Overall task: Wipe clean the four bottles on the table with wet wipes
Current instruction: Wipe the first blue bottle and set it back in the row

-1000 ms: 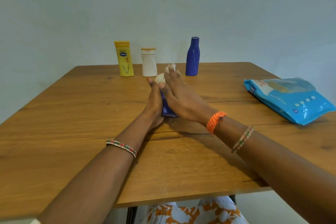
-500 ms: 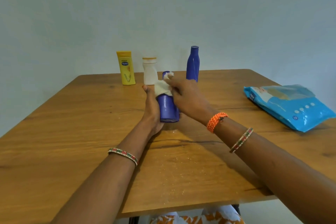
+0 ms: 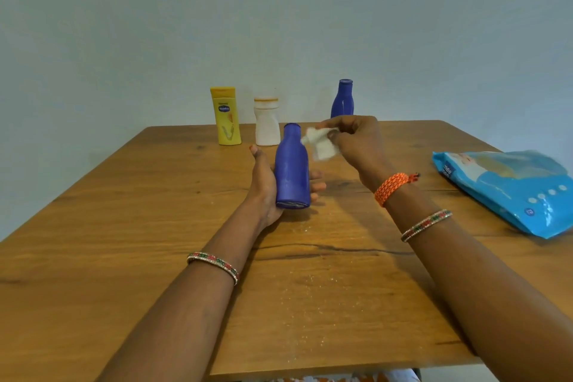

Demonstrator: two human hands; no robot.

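At the far left of the row, the yellow bottle and the white bottle stand upright near the far edge of the table, untouched, as they did half a second ago. Nearer and just right of them, the left hand cradles the blue bottle from below and behind, fingers wrapped round its body, holding it lifted off the wood and leaning away from the viewer, base toward the camera. What has changed is the right hand: half a second ago it pressed the wet wipe over the bottle's neck, and now it has come off to the right, the crumpled wipe pinched between thumb and fingertips just beside the neck, apparently not touching it. Behind that hand, a second blue bottle stands at the far edge. At the right lies the blue wipes pack. The lifted wipe suggests this pass over the neck is finished, or the wipe is being refolded; three bottles probably remain.
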